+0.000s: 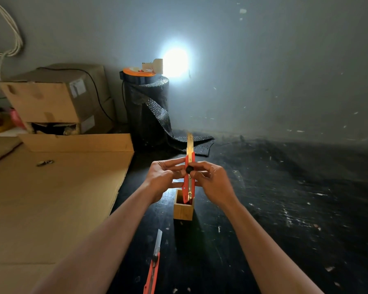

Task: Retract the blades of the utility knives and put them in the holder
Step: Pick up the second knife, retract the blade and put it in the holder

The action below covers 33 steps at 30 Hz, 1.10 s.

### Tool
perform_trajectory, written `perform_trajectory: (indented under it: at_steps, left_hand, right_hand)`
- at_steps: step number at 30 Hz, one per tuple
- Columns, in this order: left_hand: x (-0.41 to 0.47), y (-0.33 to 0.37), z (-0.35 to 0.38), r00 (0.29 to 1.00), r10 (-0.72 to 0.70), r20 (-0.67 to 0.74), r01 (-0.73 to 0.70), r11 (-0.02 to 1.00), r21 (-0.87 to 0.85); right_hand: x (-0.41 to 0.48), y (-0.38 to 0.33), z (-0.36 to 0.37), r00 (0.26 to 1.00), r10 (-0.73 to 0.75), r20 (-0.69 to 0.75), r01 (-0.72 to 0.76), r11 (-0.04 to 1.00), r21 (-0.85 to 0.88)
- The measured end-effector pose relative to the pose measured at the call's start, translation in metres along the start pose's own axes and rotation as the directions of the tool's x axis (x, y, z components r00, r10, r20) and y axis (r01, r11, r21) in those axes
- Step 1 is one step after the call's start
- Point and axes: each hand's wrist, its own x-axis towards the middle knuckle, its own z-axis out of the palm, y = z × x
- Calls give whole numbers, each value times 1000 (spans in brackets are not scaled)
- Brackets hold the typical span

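Both hands pinch the red utility knife (189, 177) upright over the wooden holder (183, 209) mid-desk, left hand (164, 177) steadying the body so the right hand (210, 179) can work the black lock knob (blade's out), second knife (153, 266) waiting by the near edge.

red knife (189, 177), tan wooden holder (183, 211)

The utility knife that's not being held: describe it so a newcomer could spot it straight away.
Start at the small wooden holder standing on the dark floor below both hands. Nearer the camera and slightly left of it, a red utility knife lies flat on the floor. Unlike the red knife in hand, held upright above the holder, nobody touches it, and its blade is out, pointing towards the holder.
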Motion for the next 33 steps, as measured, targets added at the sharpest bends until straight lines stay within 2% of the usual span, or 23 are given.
perform_trajectory:
  at_steps: [6, 11, 18, 33]
  left_hand:
    - [3, -1, 1, 1000, -20, -8, 19, 1000, -24]
    - [11, 8, -1, 997, 10, -72, -11, 1000, -18]
    - [18, 9, -1, 993, 58, -101, -54, 997, 48]
    - [21, 15, 4, 992, 88, -88, -82, 994, 66]
  right_hand:
    - [-3, 3, -4, 999, 16, 33, -15, 999, -29]
    - [-10, 7, -2, 994, 31, 102, -24, 997, -72]
    - [-15, 5, 2, 998, 11, 56, -4, 992, -125]
    - [-14, -4, 2, 999, -14, 44, 24, 974, -227]
